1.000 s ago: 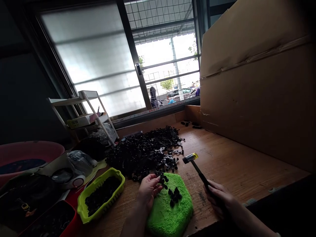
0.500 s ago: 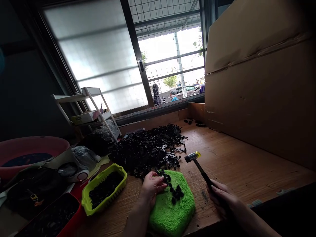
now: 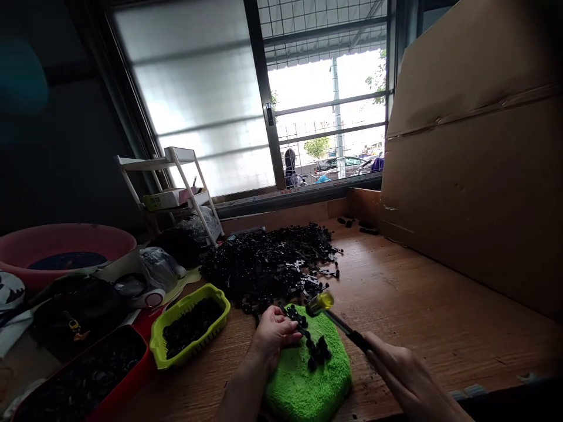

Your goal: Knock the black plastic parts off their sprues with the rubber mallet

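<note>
My left hand [image 3: 275, 333] is closed, its fingertips pinching a small black part [image 3: 295, 316] over a bright green fluffy pad [image 3: 303, 381]. Several loose black parts [image 3: 318, 353] lie on the pad beside those fingers. My right hand [image 3: 391, 357] is wrapped round the dark handle of a small hammer [image 3: 343, 325]. The hammer's head, with a yellow face on one end, is over the pad's upper edge, close to the part in my left fingers. Whether the head touches it, I cannot tell.
Behind the pad spreads a big heap of black parts [image 3: 268, 264]. A yellow-green basket [image 3: 191, 325] and a red bin [image 3: 88, 375], both holding black pieces, stand at left. A cardboard sheet [image 3: 470, 176] rises on the right; a white shelf rack [image 3: 171, 187] stands by the window.
The hammer has swung left and down, from beside the pad to over its upper edge. My left hand stays at the pad with the black part. The view has shifted slightly.
</note>
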A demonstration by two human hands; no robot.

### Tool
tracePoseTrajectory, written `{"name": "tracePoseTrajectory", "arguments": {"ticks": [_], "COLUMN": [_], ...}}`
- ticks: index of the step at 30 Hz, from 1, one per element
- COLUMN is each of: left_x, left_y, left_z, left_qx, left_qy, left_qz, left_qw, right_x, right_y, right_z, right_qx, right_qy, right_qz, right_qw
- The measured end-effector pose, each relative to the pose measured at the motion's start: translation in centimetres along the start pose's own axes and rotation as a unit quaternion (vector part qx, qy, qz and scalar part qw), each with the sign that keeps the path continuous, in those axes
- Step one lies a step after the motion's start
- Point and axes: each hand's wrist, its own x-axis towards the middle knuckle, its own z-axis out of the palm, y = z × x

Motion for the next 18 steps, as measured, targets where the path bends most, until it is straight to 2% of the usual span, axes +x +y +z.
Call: {"name": "tracePoseTrajectory", "arguments": {"ticks": [3, 8, 11, 14, 18], "left_x": [0.0, 0.1, 0.2, 0.6, 0.8], "left_y": [-0.1, -0.3, -0.5, -0.9, -1.3], "left_z": [0.0, 0.0, -0.1, -0.2, 0.0], "left_qx": [0.002, 0.003, 0.006, 0.005, -0.007], "left_qy": [-0.004, -0.008, -0.005, -0.004, -0.011], "left_qz": [0.000, 0.005, 0.006, 0.007, 0.024], "left_qw": [1.000, 1.000, 1.000, 1.000, 1.000], "right_x": [0.3, 0.5, 0.6, 0.8, 0.3], "right_y": [-0.7, -0.9, -0.6, -0.1, 1.4], "right_z": [-0.3, -0.6, -0.5, -0.1, 0.5], "right_qx": [-0.069, -0.112, -0.172, -0.152, -0.147], "right_qy": [-0.017, -0.013, -0.038, -0.025, -0.021], "right_qz": [0.016, 0.010, 0.025, 0.013, 0.029], "right_qw": [0.997, 0.994, 0.984, 0.988, 0.989]}}
